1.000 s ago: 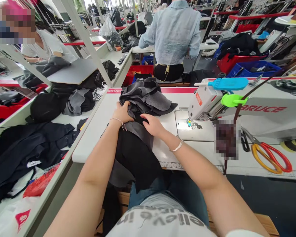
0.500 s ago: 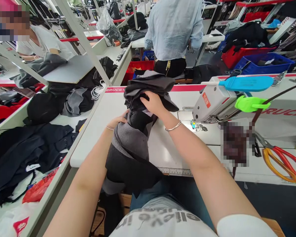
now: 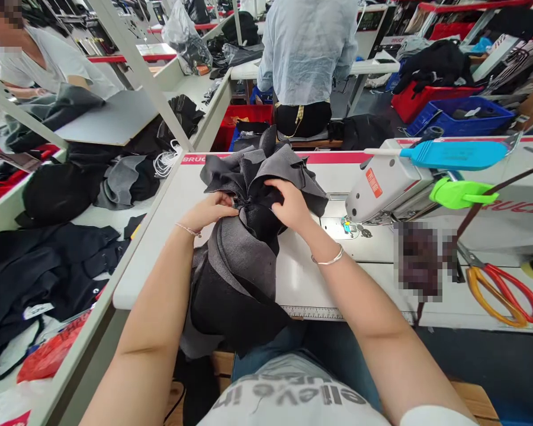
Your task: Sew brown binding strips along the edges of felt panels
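A bundle of black and grey fabric (image 3: 244, 254) lies on the white sewing table and hangs over its front edge. At its gathered middle, my left hand (image 3: 211, 210) pinches the cloth from the left side. My right hand (image 3: 291, 204) grips the bundle's upper right part, thumb and fingers closed on a grey fold. Above both hands the upper layers are fanned out to either side. Just right of the bundle stands the sewing machine head (image 3: 375, 183), with its needle area beside the cloth.
Scissors (image 3: 504, 293) with orange and red handles lie at the right. A blue tool (image 3: 459, 155) and a green clip (image 3: 462, 194) sit by the machine. Dark garments (image 3: 44, 266) fill the left trough. A person in a light blue shirt (image 3: 308, 53) is ahead, another at upper left.
The bundle's upper layers have spread apart to left and right. My left hand has moved up and right toward the gathered middle; my right hand has shifted slightly right and down.
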The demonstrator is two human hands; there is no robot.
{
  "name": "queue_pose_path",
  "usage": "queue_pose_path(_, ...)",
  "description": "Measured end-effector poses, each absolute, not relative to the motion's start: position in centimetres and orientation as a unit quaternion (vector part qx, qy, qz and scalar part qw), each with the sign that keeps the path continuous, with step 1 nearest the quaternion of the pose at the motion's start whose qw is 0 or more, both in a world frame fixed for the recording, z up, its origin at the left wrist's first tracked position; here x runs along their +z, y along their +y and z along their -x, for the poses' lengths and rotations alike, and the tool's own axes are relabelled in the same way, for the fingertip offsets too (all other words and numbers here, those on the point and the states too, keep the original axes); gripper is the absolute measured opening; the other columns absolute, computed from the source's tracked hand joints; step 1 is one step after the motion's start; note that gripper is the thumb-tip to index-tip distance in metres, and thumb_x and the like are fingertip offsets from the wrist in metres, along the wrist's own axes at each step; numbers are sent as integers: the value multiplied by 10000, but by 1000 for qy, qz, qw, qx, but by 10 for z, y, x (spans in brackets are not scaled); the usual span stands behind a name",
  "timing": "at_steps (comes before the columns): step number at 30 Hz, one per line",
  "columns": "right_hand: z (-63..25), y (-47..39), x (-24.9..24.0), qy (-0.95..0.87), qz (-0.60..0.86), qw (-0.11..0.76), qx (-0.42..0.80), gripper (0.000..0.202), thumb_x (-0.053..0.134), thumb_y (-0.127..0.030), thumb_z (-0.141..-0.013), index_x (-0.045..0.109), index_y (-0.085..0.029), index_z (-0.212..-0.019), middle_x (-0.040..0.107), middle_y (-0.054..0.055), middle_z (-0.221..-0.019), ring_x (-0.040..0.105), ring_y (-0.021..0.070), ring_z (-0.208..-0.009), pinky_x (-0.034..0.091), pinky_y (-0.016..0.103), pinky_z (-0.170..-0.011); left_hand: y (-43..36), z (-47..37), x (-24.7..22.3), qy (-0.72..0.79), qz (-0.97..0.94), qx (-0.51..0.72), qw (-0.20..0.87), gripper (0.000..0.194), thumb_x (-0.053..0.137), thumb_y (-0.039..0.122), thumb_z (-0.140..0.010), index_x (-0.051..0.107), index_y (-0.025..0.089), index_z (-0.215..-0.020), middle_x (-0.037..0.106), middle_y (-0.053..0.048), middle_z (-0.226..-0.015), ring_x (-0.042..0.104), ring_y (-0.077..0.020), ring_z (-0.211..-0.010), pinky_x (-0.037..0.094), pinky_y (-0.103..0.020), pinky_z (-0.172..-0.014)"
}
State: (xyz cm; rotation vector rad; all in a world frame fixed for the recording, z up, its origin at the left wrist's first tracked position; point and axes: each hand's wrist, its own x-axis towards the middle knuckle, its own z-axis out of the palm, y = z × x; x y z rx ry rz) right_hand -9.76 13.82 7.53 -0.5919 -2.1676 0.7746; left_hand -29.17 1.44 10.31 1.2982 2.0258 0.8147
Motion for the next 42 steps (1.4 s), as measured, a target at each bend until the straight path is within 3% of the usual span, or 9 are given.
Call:
queue_pose_path(4,80,119,65,-864,247,360,251,331,544,-94,-738,648,-161,-1045,644,96,-1084,566,269,-1035,458,426,-942,11,266,128,741,-600,276,120,139,578,222,-670,565,186,-803,601,-18,-806,578,-189,-770,491,-328,-750)
queue_pose_path(7,72,108,63,-844,280,370,270,148,542,-145,-805,671,-185,-865,659,61,-873,604,223,-838,487,352,-777,17,244,133,679,-676,276,73,245,495,189,-733,625,187,-940,604,-43,-954,575,-186,-837,484,-327,-818)
queue_pose_path(11,56,87,58,-841,253,376,295,137,545,-203,-868,673,-199,-820,654,47,-799,606,196,-770,474,310,-712,27,236,125,680,-693,230,64,299,532,261,-776,646,185,-1042,607,-67,-1046,573,-234,-982,454,-375,-934)
queue_pose_path(17,39,71,53,-883,130,257,370,192,527,-165,-875,685,-189,-768,662,24,-744,610,165,-709,448,273,-637,35,247,113,729,-649,217,19,213,453,130,-763,621,173,-887,640,-72,-936,599,-237,-903,466,-359,-861)
queue_pose_path(23,64,112,66,-698,357,373,497,285,505,-401,-911,654,-166,-845,646,21,-710,583,135,-533,449,255,-523,20,216,133,769,-635,75,4,290,442,161,-858,549,162,-1127,634,-113,-1017,601,-291,-950,465,-395,-837)
queue_pose_path(26,85,130,68,-708,379,335,494,380,597,-480,-836,577,-165,-624,539,-17,-545,474,105,-447,370,236,-467,12,196,133,754,-654,58,-13,505,593,311,-843,448,151,-1300,575,-144,-1197,549,-340,-1085,448,-435,-923)
queue_pose_path(29,97,135,68,-737,346,346,467,431,654,-400,-789,445,-181,-481,422,-48,-457,407,89,-460,321,226,-479,12,196,120,759,-645,88,14,719,701,338,-764,381,147,-1379,493,-153,-1327,519,-348,-1157,431,-449,-980)
queue_pose_path(32,95,129,69,-696,311,388,517,377,601,-380,-820,464,-184,-529,439,-50,-469,410,88,-444,343,231,-486,16,215,104,753,-633,166,71,827,729,312,-713,331,193,-1428,434,-113,-1409,489,-304,-1237,413,-413,-1037)
queue_pose_path(42,83,104,77,-635,274,544,475,378,584,-502,-844,494,-200,-635,501,-29,-580,537,110,-522,447,236,-547,21,244,89,740,-594,284,135,870,757,249,-588,414,102,-1374,478,-129,-1381,449,-280,-1288,329,-396,-1122)
